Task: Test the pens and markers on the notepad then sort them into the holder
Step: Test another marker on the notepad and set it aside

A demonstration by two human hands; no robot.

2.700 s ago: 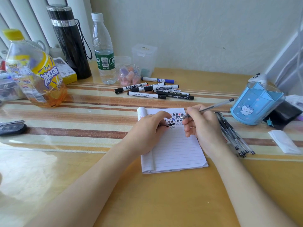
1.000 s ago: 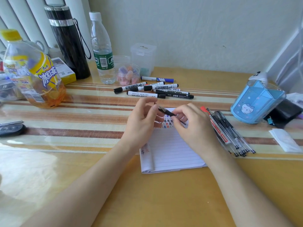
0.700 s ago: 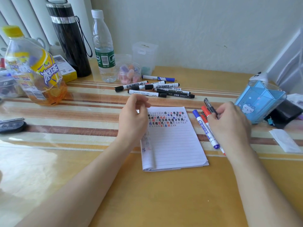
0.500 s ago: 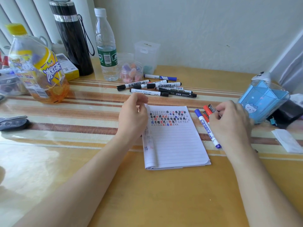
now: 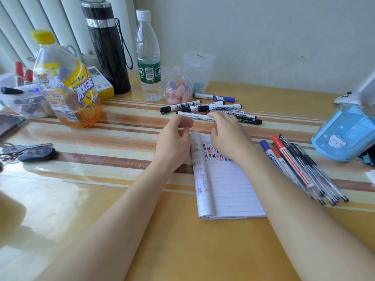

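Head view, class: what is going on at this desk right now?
A person works at a notepad whose top lines hold coloured test marks. The right hand reaches over it to the markers behind; the left hand rests by the pad's top corner, holding nothing I can see. A bundle of pens lies right of the pad, near the blue holder.

A yellow wooden desk [image 5: 182, 250] carries a striped cloth [image 5: 121, 142] under a glossy clear sheet [image 5: 60, 175] across its far half. A plain pale wall [image 5: 263, 37] rises behind the far edge. White vertical blinds [image 5: 50, 17] fill the far left corner. Bright light glares off the desk's left edge.
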